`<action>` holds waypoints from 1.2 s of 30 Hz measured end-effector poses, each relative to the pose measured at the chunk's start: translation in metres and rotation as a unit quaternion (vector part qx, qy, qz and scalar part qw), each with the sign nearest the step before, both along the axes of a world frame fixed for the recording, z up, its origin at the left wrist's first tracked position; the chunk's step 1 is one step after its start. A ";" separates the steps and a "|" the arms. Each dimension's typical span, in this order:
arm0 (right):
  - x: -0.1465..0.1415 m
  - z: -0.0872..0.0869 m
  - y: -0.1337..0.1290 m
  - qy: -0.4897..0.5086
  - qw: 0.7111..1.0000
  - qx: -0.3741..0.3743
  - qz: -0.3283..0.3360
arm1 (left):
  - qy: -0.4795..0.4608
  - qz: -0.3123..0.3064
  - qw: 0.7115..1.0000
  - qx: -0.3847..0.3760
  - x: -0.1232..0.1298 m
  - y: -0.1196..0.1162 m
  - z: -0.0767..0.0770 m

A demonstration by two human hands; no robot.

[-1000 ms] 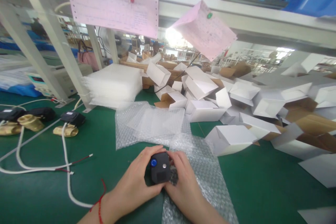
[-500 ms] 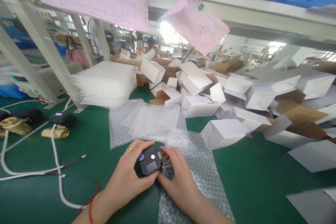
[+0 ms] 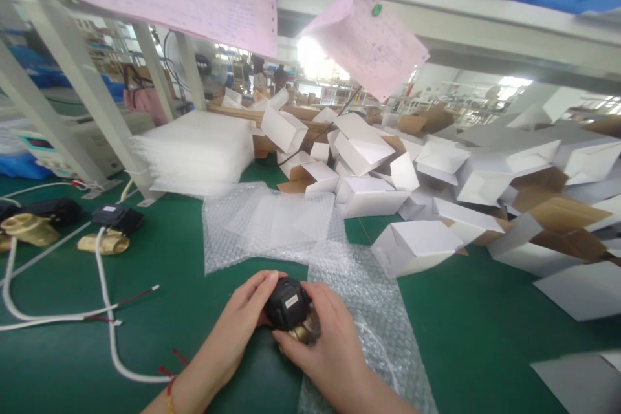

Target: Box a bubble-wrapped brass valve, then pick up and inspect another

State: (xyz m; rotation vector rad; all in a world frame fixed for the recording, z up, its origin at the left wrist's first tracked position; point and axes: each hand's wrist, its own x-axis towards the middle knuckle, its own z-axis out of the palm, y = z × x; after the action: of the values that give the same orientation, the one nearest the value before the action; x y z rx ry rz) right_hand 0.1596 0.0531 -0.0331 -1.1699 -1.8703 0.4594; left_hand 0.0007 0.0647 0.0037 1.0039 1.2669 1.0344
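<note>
Between my two hands is a motorized valve (image 3: 288, 304), a black housing with a small white label on a brass body. My left hand (image 3: 242, 320) grips the housing from the left, thumb and fingers around its side. My right hand (image 3: 332, 336) wraps the right side, its thumb below near the brass part. Part of the brass body is hidden by my right fingers. Under and beside my right hand lies a sheet of bubble wrap (image 3: 373, 297) on the green table (image 3: 466, 330). More bubble wrap (image 3: 223, 233) lies flat just beyond the hands.
At left are similar valves, one black and brass (image 3: 116, 220), with white cables (image 3: 109, 291) trailing across the table. A stack of white foam sheets (image 3: 194, 149) stands behind. White cardboard boxes (image 3: 417, 242) are piled at right. Pink papers (image 3: 174, 6) hang from the shelf edge above.
The valve has been turned over in my hands: its face with the blue and white spots gave way to the labelled side, and brass now shows below. My right hand has closed around it.
</note>
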 end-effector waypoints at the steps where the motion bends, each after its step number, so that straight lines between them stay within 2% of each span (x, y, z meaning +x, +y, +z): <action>1: 0.000 0.001 0.000 0.005 1.000 0.000 -0.001 | -0.008 -0.003 1.000 0.001 -0.001 0.000 0.001; 6: 0.002 0.003 0.003 0.030 0.999 -0.026 -0.002 | -0.018 -0.057 0.998 0.009 -0.011 0.003 -0.003; 10: 0.004 0.002 0.004 0.049 0.997 -0.066 -0.004 | -0.052 -0.123 0.991 0.008 -0.017 0.004 -0.005; 13: 0.006 0.001 0.005 0.107 0.988 -0.111 -0.013 | -0.085 -0.153 0.985 -0.001 -0.023 0.008 -0.006; 16: 0.008 -0.002 0.009 0.213 0.960 -0.182 0.019 | -0.073 -0.136 0.988 0.008 -0.028 0.016 -0.010; 18: 0.010 -0.003 0.013 0.249 0.942 -0.217 0.055 | -0.054 -0.119 0.991 0.023 -0.030 0.021 -0.013; 21: 0.013 -0.002 0.016 0.221 0.953 -0.200 0.060 | -0.036 -0.084 0.995 0.042 -0.027 0.022 -0.015; 25: 0.007 0.009 0.011 0.176 0.970 -0.163 0.044 | 0.006 -0.031 0.995 0.095 -0.018 0.015 -0.010; 29: -0.005 0.017 0.004 0.234 0.946 -0.208 0.084 | 0.130 0.009 0.979 0.160 -0.010 0.007 -0.003; 32: -0.007 0.014 0.007 0.301 0.914 -0.253 0.094 | 0.125 -0.010 0.975 0.182 -0.007 0.004 -0.004; 36: 0.000 0.011 0.014 0.353 0.889 -0.281 0.082 | 0.086 -0.048 0.974 0.205 -0.006 0.005 -0.009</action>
State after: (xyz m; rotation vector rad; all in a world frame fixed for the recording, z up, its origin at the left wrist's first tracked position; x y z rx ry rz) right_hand 0.1599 0.0675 -0.0221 -0.9923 -1.2119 1.3905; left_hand -0.0054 0.0696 -0.0052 1.4844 1.1505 1.1795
